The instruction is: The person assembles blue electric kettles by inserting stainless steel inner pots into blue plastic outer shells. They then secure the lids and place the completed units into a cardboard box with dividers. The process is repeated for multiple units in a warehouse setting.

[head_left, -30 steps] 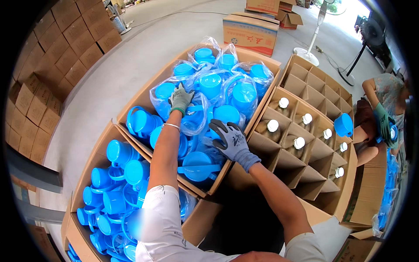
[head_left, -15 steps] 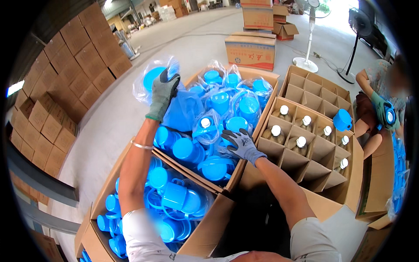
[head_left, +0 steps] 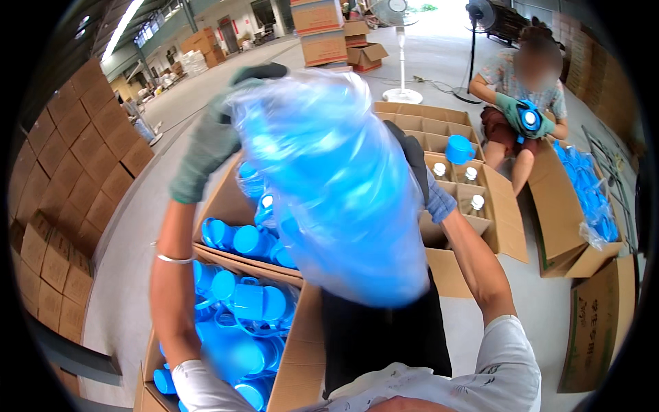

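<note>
A large bright-blue thing in a clear plastic bag point(head_left: 333, 185) is held up in front of me, blurred by motion, so its kind cannot be made out. My left hand point(head_left: 218, 134), in a green-grey glove with dark fingers, grips the bag's upper left. Against its right side is my right hand point(head_left: 424, 175) in a grey glove, closed on the edge with the fingertips partly hidden. Below and left of the bag, a carton point(head_left: 223, 182) holds blue lidded jugs point(head_left: 250, 240). Nearer my left arm, another carton point(head_left: 302, 343) is filled with loose blue mugs and handled parts point(head_left: 248, 302).
At right stands a divided carton point(head_left: 504, 237) with several white-capped silvery bottles point(head_left: 476, 203) and a blue cup point(head_left: 459, 149). Beyond it, a seated person point(head_left: 522, 89) in gloves holds a blue item. Stacked boxes point(head_left: 68, 151) line the left; a white fan point(head_left: 401, 55) stands behind.
Both hands have lifted the blue bagged thing out of the carton and toward me. My right hand has left the jugs and taken its right side. The view has shifted right.
</note>
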Motion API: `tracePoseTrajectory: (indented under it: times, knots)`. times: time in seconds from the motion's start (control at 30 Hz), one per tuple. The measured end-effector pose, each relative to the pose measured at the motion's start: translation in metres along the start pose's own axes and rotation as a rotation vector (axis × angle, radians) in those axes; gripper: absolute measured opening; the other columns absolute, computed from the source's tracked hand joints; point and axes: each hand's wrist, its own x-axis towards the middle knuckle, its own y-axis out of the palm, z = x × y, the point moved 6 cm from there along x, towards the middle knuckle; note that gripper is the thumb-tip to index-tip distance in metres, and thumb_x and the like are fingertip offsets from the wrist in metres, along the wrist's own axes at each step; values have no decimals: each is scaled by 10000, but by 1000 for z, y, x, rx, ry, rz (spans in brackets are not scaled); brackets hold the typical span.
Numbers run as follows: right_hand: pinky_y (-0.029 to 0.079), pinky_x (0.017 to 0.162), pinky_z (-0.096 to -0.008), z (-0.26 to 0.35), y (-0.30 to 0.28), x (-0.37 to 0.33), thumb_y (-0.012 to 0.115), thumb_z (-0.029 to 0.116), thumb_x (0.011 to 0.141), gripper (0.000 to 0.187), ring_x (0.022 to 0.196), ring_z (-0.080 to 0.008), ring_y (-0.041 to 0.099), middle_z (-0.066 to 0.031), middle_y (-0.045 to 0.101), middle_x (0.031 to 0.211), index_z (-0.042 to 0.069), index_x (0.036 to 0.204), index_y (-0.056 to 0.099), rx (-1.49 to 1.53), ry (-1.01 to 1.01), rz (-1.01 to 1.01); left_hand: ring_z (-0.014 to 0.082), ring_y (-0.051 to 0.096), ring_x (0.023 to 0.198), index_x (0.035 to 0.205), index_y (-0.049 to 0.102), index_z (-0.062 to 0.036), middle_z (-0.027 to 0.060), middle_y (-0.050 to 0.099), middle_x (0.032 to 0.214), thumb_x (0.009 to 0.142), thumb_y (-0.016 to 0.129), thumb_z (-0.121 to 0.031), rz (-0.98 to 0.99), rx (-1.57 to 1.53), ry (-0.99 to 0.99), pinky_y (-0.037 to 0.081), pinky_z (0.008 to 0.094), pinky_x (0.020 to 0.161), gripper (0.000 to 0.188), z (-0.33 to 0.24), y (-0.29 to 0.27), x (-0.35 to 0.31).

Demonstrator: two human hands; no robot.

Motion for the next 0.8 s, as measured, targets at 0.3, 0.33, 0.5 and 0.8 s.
tracePoseTrajectory:
  times: [0.3,0.33,0.5,0.8]
  knots:
    - [321,1052,-290,21,-8,-190,522,220,941,595,1240,-148,388,-58,378,1391,50,1436,239,386,555,-56,270,485,1156,1232,505,-19,147,529,1232,727,674,-128,-88,-109,-85,374,378,1006,543,-7,215,-108]
    - [328,1045,-295,30,-8,-200,540,201,929,604,1231,-155,392,-60,375,1389,47,1432,243,324,625,-90,274,483,1159,1230,504,-17,149,529,1232,722,677,-134,-121,-66,-109,371,381,1009,549,-13,221,-112]
    - [337,1044,-333,-6,-25,-325,556,126,895,611,1236,-184,379,-68,356,1389,47,1419,253,593,774,-315,256,529,1084,1245,491,-15,138,525,1239,824,650,-144,-184,20,-158,420,331,944,468,-39,261,-137]
    - [252,1092,-367,108,74,-369,839,237,601,1095,1313,-257,279,-158,290,1430,10,1433,164,47,700,308,223,508,1141,1330,428,-19,150,512,1264,920,494,-340,-359,-1670,-950,408,312,985,525,4,270,-165]
